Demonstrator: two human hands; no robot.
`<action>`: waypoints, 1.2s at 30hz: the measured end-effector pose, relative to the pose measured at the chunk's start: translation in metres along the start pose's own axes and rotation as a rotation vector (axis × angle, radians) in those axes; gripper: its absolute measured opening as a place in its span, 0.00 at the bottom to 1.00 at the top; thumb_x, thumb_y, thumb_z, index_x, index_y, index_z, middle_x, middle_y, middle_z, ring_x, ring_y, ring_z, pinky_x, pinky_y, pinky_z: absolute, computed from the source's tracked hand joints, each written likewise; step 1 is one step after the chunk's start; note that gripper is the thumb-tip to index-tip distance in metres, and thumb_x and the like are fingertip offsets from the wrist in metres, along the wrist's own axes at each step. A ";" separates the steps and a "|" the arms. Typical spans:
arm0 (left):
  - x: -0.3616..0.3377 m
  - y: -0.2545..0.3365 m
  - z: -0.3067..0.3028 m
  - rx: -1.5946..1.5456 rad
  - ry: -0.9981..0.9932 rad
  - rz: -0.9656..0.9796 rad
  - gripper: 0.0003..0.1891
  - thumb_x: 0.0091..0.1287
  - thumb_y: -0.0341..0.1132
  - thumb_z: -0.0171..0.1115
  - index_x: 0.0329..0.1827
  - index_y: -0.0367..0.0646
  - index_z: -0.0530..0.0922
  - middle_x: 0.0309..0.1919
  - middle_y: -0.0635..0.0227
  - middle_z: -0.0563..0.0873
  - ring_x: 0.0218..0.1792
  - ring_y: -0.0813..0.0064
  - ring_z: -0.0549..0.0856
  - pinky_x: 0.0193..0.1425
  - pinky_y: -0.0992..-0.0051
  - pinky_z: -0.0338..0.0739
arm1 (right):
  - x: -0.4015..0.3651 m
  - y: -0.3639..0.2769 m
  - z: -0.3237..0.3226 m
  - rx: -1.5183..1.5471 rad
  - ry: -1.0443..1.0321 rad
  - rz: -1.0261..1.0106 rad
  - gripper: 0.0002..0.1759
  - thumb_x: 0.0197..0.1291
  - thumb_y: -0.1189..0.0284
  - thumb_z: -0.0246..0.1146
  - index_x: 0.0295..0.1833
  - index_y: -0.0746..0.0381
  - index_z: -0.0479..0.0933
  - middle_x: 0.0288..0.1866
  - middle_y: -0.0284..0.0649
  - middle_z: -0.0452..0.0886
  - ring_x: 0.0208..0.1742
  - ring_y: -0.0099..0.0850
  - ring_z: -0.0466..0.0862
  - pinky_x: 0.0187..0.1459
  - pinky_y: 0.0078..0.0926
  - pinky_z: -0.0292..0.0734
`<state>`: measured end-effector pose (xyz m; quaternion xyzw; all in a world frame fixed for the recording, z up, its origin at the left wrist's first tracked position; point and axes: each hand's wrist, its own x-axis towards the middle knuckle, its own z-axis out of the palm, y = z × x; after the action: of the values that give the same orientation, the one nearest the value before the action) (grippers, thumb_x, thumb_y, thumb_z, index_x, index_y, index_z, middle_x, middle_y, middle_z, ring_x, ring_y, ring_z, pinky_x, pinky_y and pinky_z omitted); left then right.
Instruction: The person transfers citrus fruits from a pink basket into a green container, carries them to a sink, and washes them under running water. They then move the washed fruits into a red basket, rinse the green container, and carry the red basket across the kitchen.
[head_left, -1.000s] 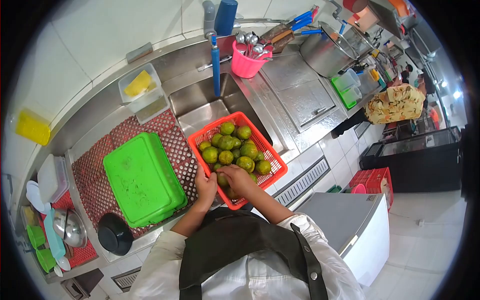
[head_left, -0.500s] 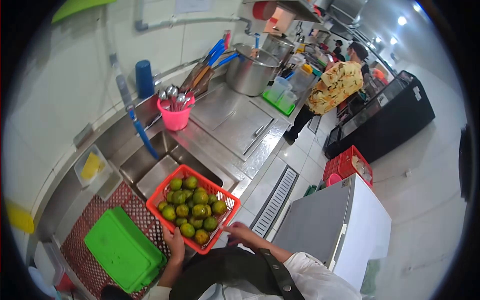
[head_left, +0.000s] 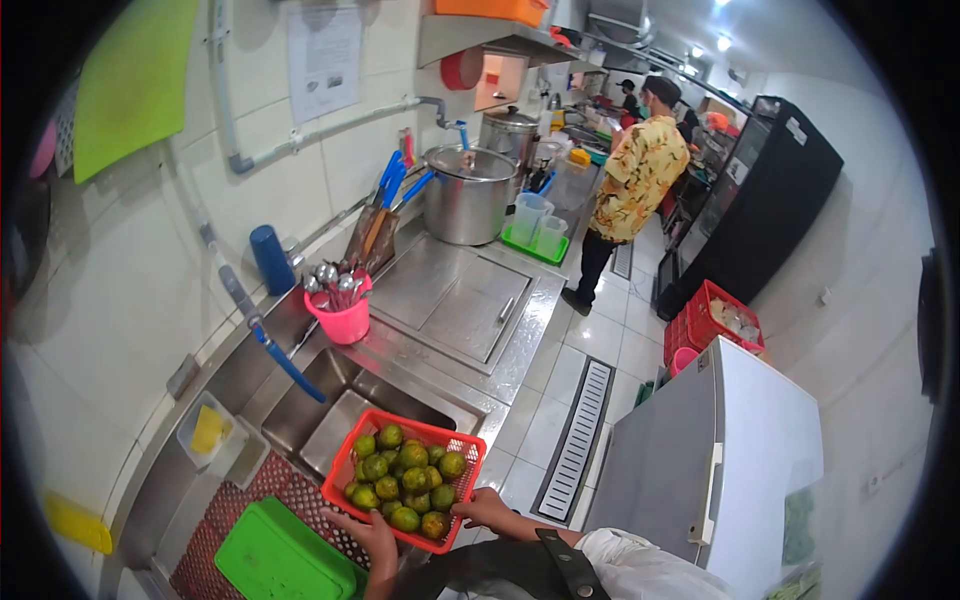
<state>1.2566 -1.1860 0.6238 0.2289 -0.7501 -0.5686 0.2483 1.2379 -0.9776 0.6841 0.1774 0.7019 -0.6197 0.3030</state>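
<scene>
An orange-red perforated basket (head_left: 338,478) full of green and brownish round fruits (head_left: 413,480) is held over the front edge of the steel sink (head_left: 335,425). My right hand (head_left: 487,512) grips its right side near the corner, fingers at the rim. At the lower left side, my left hand (head_left: 370,538) supports the basket with its fingers spread out against it. Left of that hand, a green plastic container (head_left: 285,555) lies on a reddish perforated mat (head_left: 225,505).
A pink bucket of spoons (head_left: 342,322), a knife block (head_left: 372,235) and a large steel pot (head_left: 465,205) stand along the counter. A person in a yellow patterned shirt (head_left: 645,175) stands farther along. A white chest freezer (head_left: 660,450) is at the right.
The view has tilted up, showing more wall. My right hand, apart from the basket's rim before, has taken hold of it. My left hand's fingers are more spread.
</scene>
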 end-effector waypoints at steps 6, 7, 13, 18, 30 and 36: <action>0.106 0.045 0.004 0.147 -0.183 0.245 0.31 0.53 0.22 0.53 0.63 0.34 0.57 0.60 0.47 0.65 0.62 0.54 0.64 0.64 0.65 0.56 | 0.010 0.017 -0.009 -0.049 0.031 -0.009 0.17 0.42 0.64 0.64 0.34 0.66 0.79 0.30 0.39 0.80 0.26 0.28 0.80 0.25 0.24 0.79; 0.128 0.026 0.017 0.225 -0.186 0.211 0.24 0.55 0.25 0.53 0.57 0.34 0.64 0.54 0.48 0.71 0.57 0.53 0.69 0.61 0.65 0.60 | 0.007 0.015 -0.010 -0.062 0.014 0.011 0.17 0.44 0.64 0.64 0.35 0.67 0.78 0.29 0.38 0.80 0.27 0.27 0.80 0.26 0.24 0.79; 0.170 -0.031 0.064 0.637 -0.587 -0.002 0.19 0.61 0.43 0.49 0.43 0.35 0.76 0.38 0.51 0.81 0.40 0.49 0.79 0.48 0.63 0.71 | 0.003 0.017 -0.007 -0.084 0.016 0.054 0.18 0.45 0.63 0.65 0.35 0.67 0.77 0.28 0.38 0.79 0.29 0.25 0.80 0.25 0.24 0.78; 0.199 -0.085 0.057 0.031 -0.945 -0.667 0.26 0.63 0.55 0.45 0.46 0.40 0.77 0.42 0.57 0.82 0.41 0.55 0.81 0.47 0.60 0.73 | -0.001 0.016 -0.008 -0.093 0.065 -0.113 0.25 0.43 0.59 0.66 0.42 0.66 0.72 0.28 0.38 0.77 0.26 0.28 0.80 0.23 0.27 0.78; 0.182 -0.036 0.051 -0.341 -1.161 -1.119 0.28 0.61 0.58 0.48 0.49 0.43 0.75 0.41 0.58 0.82 0.39 0.58 0.81 0.46 0.57 0.76 | -0.005 0.014 -0.010 0.076 -0.024 0.151 0.33 0.46 0.60 0.66 0.51 0.64 0.56 0.45 0.47 0.71 0.41 0.39 0.79 0.33 0.40 0.80; 0.186 -0.051 0.048 -0.199 -1.094 -1.145 0.26 0.60 0.57 0.49 0.48 0.43 0.76 0.40 0.58 0.82 0.38 0.59 0.82 0.44 0.57 0.77 | -0.007 0.007 -0.008 0.069 -0.015 0.137 0.33 0.47 0.60 0.65 0.51 0.63 0.56 0.45 0.48 0.72 0.40 0.40 0.79 0.34 0.42 0.80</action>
<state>1.0864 -1.2796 0.5848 0.2440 -0.4772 -0.7038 -0.4662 1.2458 -0.9681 0.6842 0.2308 0.6640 -0.6227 0.3436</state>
